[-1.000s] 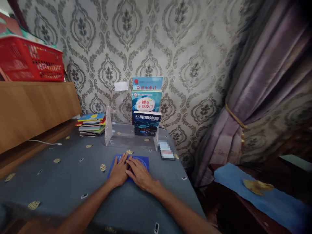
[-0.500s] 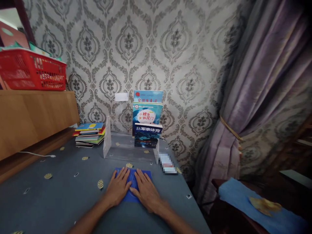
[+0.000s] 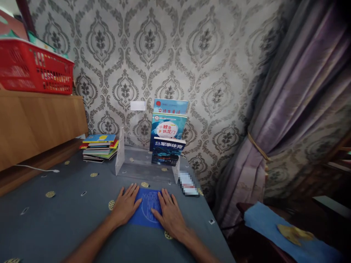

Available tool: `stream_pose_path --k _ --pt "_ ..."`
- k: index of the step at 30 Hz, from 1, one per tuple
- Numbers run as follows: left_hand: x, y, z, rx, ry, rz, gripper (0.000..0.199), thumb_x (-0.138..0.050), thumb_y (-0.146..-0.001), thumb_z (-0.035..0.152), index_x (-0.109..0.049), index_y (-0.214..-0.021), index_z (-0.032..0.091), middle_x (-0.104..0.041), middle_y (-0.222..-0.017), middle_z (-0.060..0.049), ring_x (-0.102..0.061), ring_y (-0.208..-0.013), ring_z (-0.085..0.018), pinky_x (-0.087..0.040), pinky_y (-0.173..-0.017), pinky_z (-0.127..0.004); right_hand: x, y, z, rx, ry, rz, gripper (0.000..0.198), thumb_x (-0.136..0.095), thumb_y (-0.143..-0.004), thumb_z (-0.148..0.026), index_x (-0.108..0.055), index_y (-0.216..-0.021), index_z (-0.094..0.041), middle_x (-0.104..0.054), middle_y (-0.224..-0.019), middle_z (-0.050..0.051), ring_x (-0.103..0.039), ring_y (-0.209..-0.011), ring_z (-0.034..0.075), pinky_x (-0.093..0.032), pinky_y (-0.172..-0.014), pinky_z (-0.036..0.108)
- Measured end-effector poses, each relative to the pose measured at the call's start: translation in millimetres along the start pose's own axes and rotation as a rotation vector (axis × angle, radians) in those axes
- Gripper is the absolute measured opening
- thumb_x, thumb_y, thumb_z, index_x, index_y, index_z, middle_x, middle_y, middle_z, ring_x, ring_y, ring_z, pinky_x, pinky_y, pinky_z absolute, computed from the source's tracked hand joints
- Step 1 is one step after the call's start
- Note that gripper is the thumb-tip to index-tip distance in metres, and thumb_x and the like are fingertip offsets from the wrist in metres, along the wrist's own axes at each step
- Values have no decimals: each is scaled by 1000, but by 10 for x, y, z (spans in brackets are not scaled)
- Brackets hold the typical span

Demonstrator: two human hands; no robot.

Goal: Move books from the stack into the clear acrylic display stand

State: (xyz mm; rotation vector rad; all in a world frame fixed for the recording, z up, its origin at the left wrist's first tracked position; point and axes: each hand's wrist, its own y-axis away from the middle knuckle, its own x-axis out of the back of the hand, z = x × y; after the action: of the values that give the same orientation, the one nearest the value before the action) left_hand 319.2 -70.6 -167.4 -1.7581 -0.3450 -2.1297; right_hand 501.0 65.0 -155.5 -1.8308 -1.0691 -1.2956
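Note:
A blue book or booklet (image 3: 149, 208) with pale printed lines lies flat on the patterned tablecloth. My left hand (image 3: 125, 204) rests palm down over its left edge, fingers stretched forward. Across its right edge lies my right hand (image 3: 170, 215), also flat with the fingers spread. Behind them stands a clear acrylic book stand (image 3: 142, 171). On the stand's right side, a dark blue book (image 3: 168, 152) leans at the front, a teal book (image 3: 168, 126) behind it, and a light blue book (image 3: 171, 106) at the back.
A stack of books (image 3: 100, 148) sits at the back left, beside a wooden cabinet (image 3: 41, 128) bearing a red basket (image 3: 52, 69). A pixelated flat item (image 3: 188, 184) lies right of the stand. A white cable (image 3: 35, 168) crosses the left. Beyond the table's right edge lies a blue cloth (image 3: 263, 219).
My hands have slid apart, the left one leftward and the right one rightward, uncovering more of the blue cover's middle. The view has shifted slightly.

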Motion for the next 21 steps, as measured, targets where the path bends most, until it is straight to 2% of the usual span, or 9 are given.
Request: stream_pose_path --k 4,7,13,18,21 --pt "-28 1 -25 -3 -4 46 59 -27 -104 42 -37 -156 17 -34 -163 -11 -28 -153 -27 -23 -124 -56 14 -6 -1 -14 -7 7 75 -47 -98 -57 -42 -154 -7 -30 -162 21 -23 -153 36 -18 -125 56" --pt "-25 2 -24 1 1 40 59 -28 -104 40 -37 -156 15 -35 -163 -12 -30 -152 -28 -23 -124 -57 75 -29 28 -19 -2 8 67 -46 -100 -49 -46 -151 -7 -36 -160 20 -29 -152 34 -20 -125 54" --pt "-106 -22 -83 -35 18 124 55 -32 -103 40 -45 -151 15 -42 -159 -14 -36 -150 -30 -27 -121 -59 124 -121 171 29 -8 65 50 -47 -100 -35 -56 -142 -11 -52 -151 17 -46 -141 30 -33 -119 48" --pt "-112 -69 -299 -72 71 154 48 -41 -101 36 -55 -142 16 -52 -152 -14 -47 -141 -29 -35 -117 -51 -12 -174 295 39 -39 131 42 -48 -99 -27 -61 -137 -13 -59 -144 16 -53 -134 29 -41 -112 47" --pt "-102 -125 -504 -34 141 241 41 -44 -97 29 -62 -133 18 -60 -142 -13 -55 -129 -29 -43 -110 -50 -71 -207 426 60 -63 169 41 -49 -97 -25 -63 -133 -12 -61 -141 17 -54 -132 29 -42 -113 48"
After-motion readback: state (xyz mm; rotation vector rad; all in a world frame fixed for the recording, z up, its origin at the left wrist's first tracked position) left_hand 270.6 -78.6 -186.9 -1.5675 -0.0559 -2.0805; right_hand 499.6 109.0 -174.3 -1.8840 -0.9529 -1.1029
